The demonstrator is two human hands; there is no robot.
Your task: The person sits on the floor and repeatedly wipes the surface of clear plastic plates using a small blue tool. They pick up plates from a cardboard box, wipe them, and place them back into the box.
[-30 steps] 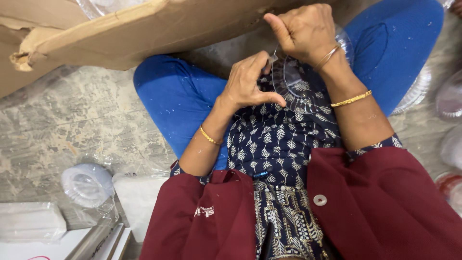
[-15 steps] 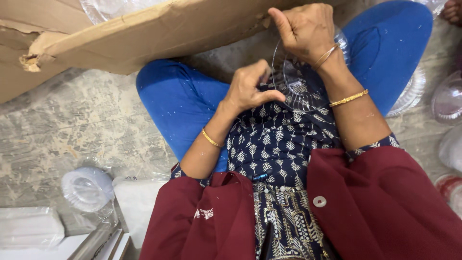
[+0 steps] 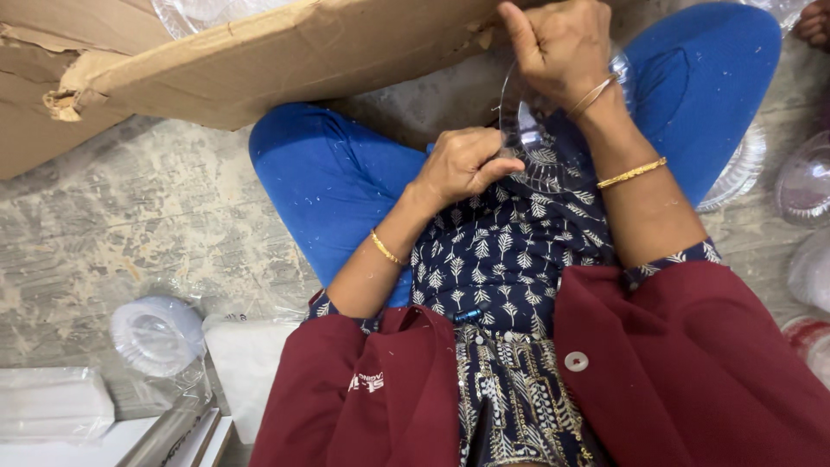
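I sit cross-legged on the floor in blue trousers and a maroon coat. Over my lap I hold a clear round plastic lid (image 3: 529, 143) between both hands. My left hand (image 3: 464, 163) pinches its near edge with thumb and fingers. My right hand (image 3: 558, 47) grips its far edge, fingers curled, close to the cardboard box. Gold bangles are on both wrists.
A torn brown cardboard box (image 3: 259, 60) lies ahead at upper left. A stack of clear plastic cups in a bag (image 3: 157, 335) and white packets (image 3: 52, 402) lie at lower left. More clear lids (image 3: 804, 177) lie on the floor at right.
Both hands have stayed on the clear lid and shifted slightly; the right hand's fingers have worked along its far edge. The view has tilted a little.
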